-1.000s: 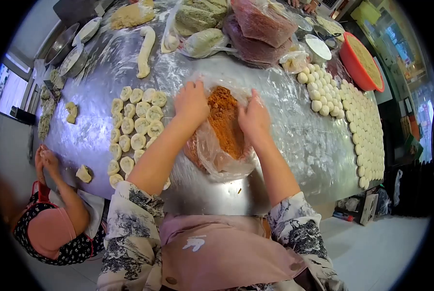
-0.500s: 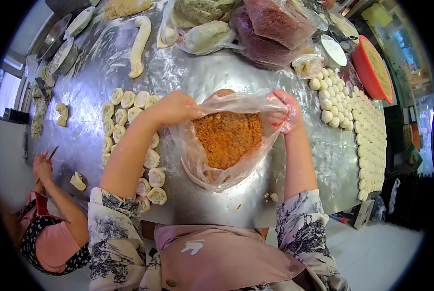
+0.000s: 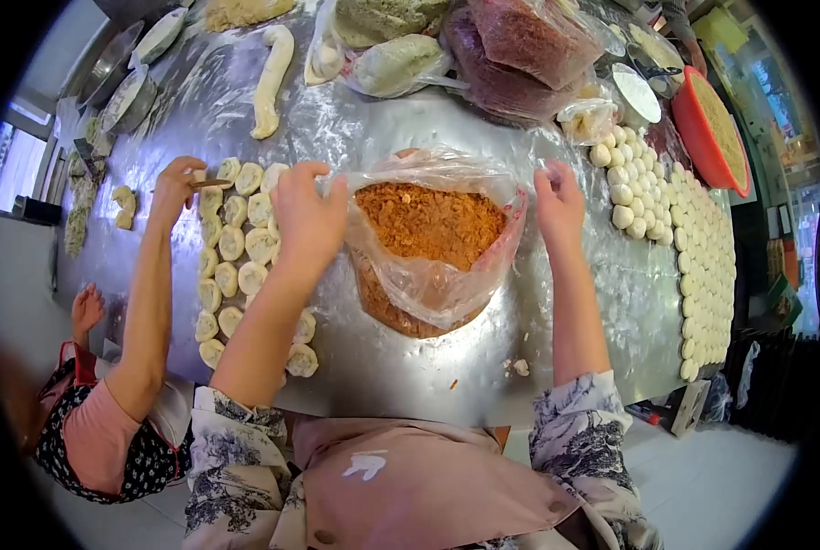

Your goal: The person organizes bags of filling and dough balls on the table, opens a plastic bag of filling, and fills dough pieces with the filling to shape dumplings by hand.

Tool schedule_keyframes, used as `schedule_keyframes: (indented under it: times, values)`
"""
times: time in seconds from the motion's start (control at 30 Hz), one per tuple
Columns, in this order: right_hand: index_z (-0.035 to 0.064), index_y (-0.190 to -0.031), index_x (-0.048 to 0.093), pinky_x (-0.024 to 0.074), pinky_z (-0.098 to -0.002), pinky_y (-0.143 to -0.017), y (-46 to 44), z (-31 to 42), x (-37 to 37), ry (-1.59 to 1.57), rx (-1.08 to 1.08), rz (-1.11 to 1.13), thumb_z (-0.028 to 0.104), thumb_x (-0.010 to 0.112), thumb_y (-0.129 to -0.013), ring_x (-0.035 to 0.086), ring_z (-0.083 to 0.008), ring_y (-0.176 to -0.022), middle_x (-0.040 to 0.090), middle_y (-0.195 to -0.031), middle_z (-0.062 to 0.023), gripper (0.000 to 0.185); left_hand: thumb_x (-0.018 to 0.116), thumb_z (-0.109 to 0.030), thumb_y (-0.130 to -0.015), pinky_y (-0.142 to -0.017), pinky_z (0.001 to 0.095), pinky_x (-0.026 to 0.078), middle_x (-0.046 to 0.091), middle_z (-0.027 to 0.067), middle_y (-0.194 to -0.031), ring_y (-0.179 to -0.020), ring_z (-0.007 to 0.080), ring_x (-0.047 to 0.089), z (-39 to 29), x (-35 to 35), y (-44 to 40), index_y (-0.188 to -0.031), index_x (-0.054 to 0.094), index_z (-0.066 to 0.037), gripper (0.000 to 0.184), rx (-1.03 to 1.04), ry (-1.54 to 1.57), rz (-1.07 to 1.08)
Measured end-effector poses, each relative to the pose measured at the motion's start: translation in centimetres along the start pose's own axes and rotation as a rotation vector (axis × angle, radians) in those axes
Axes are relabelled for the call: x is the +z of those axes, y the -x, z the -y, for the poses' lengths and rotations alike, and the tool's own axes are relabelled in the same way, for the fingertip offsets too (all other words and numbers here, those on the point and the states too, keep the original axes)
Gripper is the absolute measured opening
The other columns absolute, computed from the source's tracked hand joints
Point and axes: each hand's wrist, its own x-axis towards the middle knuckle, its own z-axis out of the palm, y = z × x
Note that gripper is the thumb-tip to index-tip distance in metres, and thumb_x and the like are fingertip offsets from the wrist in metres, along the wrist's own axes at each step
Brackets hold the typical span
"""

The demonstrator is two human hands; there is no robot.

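In front of me a clear plastic bag (image 3: 428, 298) stands with its mouth spread wide. Crumbly orange-brown filling (image 3: 428, 225) shows inside it. My left hand (image 3: 307, 213) is at the bag's left edge, thumb and fingers apart, holding nothing that I can see. To the right of the bag, my right hand (image 3: 559, 197) is raised off the plastic, its fingers loosely curled and apart with nothing visible in them. Filled dough pieces (image 3: 231, 243) lie in rows to the left, partly hidden behind my left forearm.
A co-worker's hand (image 3: 179, 179) at left holds a thin stick (image 3: 210, 183) over the dough pieces. Dough balls (image 3: 625, 188) and flattened dough rounds (image 3: 703, 266) fill the right side. Bagged fillings (image 3: 515, 55) stand behind, with a red basin (image 3: 710, 133) at far right.
Both my hands have let go of the bag's rim and moved outward; the bag has settled with its mouth open. The co-worker's hand with the stick has reached up to the dough rows.
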Motion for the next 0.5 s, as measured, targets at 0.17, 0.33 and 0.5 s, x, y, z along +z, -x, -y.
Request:
schedule_keyframes:
  times: [0.17, 0.33, 0.5]
  values:
    - [0.0057, -0.111, 0.064, 0.0422, -0.0406, -0.095, 6.7, 4.9, -2.9, 0.185, -0.652, 0.672, 0.027, 0.062, -0.088, 0.059, -0.0299, -0.104, 0.065, -0.104, -0.0151, 0.031, 0.067, -0.026, -0.083, -0.095, 0.0438, 0.037, 0.061, 0.0138, -0.107, -0.108, 0.0318, 0.053, -4.6, -2.3, 3.8, -0.114, 0.06, -0.005, 0.039, 0.597, 0.0, 0.44]
    - [0.0072, -0.117, 0.061, 0.0372, -0.0455, -0.095, 10.6, 4.9, -4.9, 0.345, -0.765, 0.737, 0.035, 0.071, -0.08, 0.054, -0.031, -0.108, 0.066, -0.104, -0.0116, 0.048, 0.071, -0.031, -0.08, -0.098, 0.0429, 0.034, 0.064, 0.0124, -0.106, -0.107, 0.0302, 0.056, -4.5, -3.0, 6.6, -0.116, 0.062, -0.007, 0.044, 0.573, -0.177, 0.796]
    - [0.0069, -0.119, 0.059, 0.0416, -0.0413, -0.088, 13.0, 3.4, -6.6, 0.377, -0.751, 0.767, 0.035, 0.075, -0.076, 0.059, -0.029, -0.098, 0.066, -0.096, -0.0109, 0.054, 0.073, -0.029, -0.078, -0.091, 0.0413, 0.04, 0.065, 0.0132, -0.101, -0.097, 0.0306, 0.06, -3.2, -4.1, 9.9, -0.115, 0.062, -0.006, 0.045, 0.539, -0.184, 0.738]
